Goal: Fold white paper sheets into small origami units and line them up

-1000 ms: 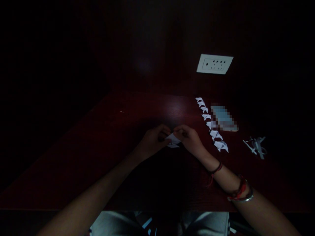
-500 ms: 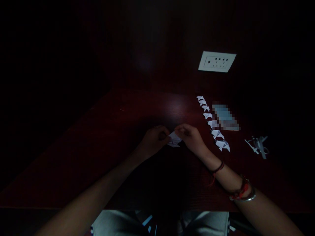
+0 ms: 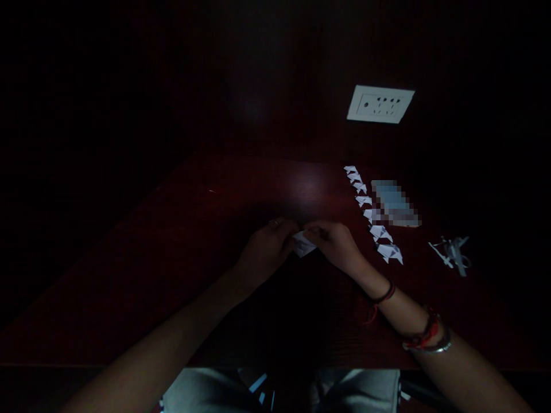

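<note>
A small piece of folded white paper (image 3: 303, 245) is pinched between my two hands, just above the dark red table (image 3: 142, 252). My left hand (image 3: 270, 245) grips its left edge, fingers curled and closed. On the other side, my right hand (image 3: 333, 241) holds the upper right edge between thumb and fingers. Parts of the paper are hidden by the fingertips. To the right of my right hand runs a line of several folded white paper figures (image 3: 390, 252), stretching away toward the wall.
A phone-like flat object (image 3: 395, 202), blurred by pixels, lies right of the paper figures. Nearer the right edge is a small tangled heap of white strips (image 3: 455, 253). A white socket plate (image 3: 381, 104) is on the wall behind. The table's front edge runs above my lap.
Both hands have shifted their grip on the folded paper. My left fingers have come closer over it, and the paper has turned, so less of it shows.
</note>
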{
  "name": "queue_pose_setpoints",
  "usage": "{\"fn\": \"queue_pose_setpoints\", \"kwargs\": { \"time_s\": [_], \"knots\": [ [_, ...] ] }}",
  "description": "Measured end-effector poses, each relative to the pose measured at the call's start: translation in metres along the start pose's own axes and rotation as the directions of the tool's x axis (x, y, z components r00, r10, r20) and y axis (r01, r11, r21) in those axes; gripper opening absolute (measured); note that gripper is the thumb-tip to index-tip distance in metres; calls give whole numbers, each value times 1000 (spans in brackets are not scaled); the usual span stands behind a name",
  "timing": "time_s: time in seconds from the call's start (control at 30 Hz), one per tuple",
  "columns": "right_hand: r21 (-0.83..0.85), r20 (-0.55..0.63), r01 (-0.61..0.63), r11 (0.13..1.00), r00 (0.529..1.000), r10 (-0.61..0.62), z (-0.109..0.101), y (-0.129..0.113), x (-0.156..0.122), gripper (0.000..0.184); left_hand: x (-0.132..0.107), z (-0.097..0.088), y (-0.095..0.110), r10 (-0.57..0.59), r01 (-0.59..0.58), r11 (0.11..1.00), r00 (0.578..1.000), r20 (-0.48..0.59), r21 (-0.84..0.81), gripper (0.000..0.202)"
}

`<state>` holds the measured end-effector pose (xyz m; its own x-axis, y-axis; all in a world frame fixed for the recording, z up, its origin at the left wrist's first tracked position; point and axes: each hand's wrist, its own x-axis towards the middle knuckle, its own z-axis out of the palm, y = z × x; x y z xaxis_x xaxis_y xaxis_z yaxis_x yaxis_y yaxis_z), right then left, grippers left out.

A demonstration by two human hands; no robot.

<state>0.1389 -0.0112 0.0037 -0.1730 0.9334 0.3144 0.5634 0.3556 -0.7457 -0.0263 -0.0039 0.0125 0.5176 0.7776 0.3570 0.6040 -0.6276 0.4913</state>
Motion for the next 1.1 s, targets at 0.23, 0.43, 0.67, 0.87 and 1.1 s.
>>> {"fn": "queue_pose_setpoints", "kwargs": {
  "time_s": [0.23,0.43,0.67,0.87,1.1],
  "knots": [
    [-21,-17,67,998,998,-67,-1,-7,-2,11,0,-2,0,-136,171,916,984,119,-363,12],
    [-46,-26,72,996,997,-73,-1,-12,-2,11,2,-1,-2,-187,192,905,981,49,-380,8],
    [29,34,36,999,999,-37,0,-7,0,13,-1,-3,2,-270,247,905,963,-18,-347,10],
    [-16,73,29,999,997,-28,-1,-7,1,15,0,-2,1,-303,271,889,952,-32,-369,12],
    [-88,-41,134,987,990,-138,0,-15,-3,15,6,1,-8,-370,363,720,922,115,-591,20]
  ]
}}
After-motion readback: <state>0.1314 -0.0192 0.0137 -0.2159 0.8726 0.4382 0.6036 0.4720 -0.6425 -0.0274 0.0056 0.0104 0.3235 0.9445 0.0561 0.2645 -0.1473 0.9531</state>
